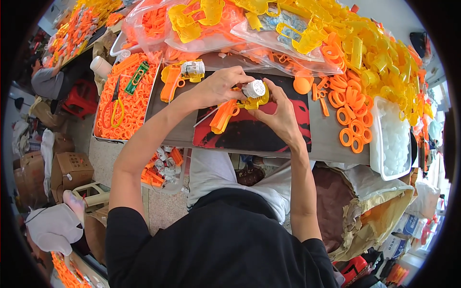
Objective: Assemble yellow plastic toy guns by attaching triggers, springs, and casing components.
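A toy gun (222, 116) with an orange handle and a yellow shell is held between my hands over the dark red-and-black mat (283, 129). A white round nozzle (256, 89), its face dotted with small holes, sits at the gun's yellow end. My left hand (220, 89) is closed with its fingertips at the left side of the nozzle. Around the yellow part from the right curve the thumb and fingers of my right hand (280, 114). Just left of the mat lies a similar orange-and-yellow toy gun (172, 82) with a whitish nozzle.
A tray of orange rings (139, 108) at left holds yellow-handled scissors (115, 103) and a green piece (138, 78). Loose orange rings (355, 127) lie right, beside a white bin of translucent parts (379, 144). Yellow shells (379, 57) pile behind. A person (48, 79) sits far left.
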Action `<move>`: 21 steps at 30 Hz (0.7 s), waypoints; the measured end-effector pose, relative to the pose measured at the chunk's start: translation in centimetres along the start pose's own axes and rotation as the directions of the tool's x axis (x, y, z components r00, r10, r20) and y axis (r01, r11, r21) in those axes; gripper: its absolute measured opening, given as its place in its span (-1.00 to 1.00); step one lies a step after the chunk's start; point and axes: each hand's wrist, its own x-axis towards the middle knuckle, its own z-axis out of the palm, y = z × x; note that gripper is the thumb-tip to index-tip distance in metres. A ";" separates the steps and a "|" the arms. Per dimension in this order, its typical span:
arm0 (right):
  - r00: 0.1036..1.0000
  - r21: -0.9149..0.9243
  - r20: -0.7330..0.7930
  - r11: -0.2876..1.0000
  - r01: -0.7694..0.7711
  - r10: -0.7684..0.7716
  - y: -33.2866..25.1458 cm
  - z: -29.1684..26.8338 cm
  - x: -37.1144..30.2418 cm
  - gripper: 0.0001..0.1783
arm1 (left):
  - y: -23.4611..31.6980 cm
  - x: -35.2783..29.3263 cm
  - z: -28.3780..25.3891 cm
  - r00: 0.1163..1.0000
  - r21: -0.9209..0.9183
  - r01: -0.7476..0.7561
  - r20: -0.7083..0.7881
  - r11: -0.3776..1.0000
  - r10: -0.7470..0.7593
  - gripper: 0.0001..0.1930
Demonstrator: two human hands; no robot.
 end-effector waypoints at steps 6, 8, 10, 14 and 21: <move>1.000 0.013 -0.010 1.000 -0.003 0.003 -0.2 0.1 0.2 -0.02 | 0.7 0.3 0.0 0.998 0.084 -0.061 0.025 0.995 0.059 -0.50; 0.998 0.027 -0.065 0.999 0.030 -0.028 0.1 0.3 0.1 0.01 | 0.6 0.5 0.3 0.998 0.153 -0.068 0.014 0.986 0.066 -0.47; 0.996 0.067 -0.089 0.998 0.021 -0.015 0.5 0.8 -0.1 0.02 | 0.8 0.3 0.6 0.996 0.155 -0.077 -0.032 0.985 0.083 -0.46; 0.995 0.077 -0.102 0.997 -0.006 0.014 -0.2 1.1 0.3 0.05 | 1.3 -0.1 0.3 0.995 0.161 -0.083 -0.043 0.983 0.091 -0.56; 0.995 0.013 -0.097 1.000 0.014 -0.013 -0.9 0.5 0.5 0.03 | 1.9 0.6 1.0 0.999 0.304 -0.044 0.020 0.952 0.040 -0.61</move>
